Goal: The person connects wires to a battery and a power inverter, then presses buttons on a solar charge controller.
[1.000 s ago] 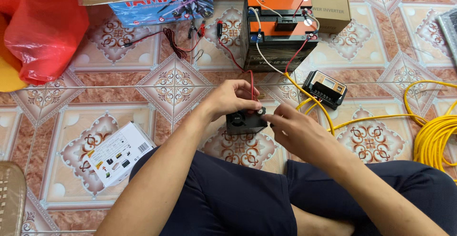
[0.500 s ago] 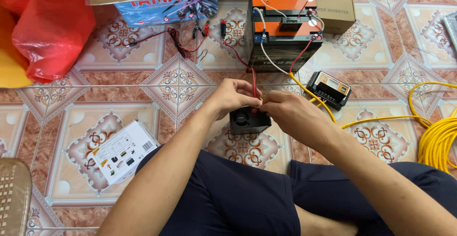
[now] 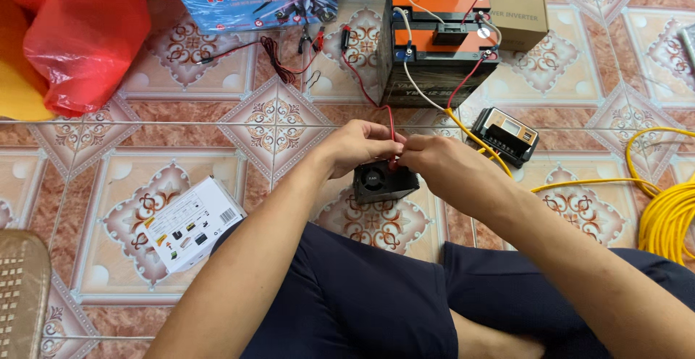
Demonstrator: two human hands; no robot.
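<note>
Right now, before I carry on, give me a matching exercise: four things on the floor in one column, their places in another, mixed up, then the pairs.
Things:
1. small black box
2. battery with orange top
3. yellow cable coil
4. red plastic bag

Places:
A. far left, at the top
B. right edge of the view
C. under both hands
D. top centre, beside a cardboard box

Pairs: 1-C, 2-D, 3-B, 4-A. The left hand and right hand meet at a red wire above the small black box.
</note>
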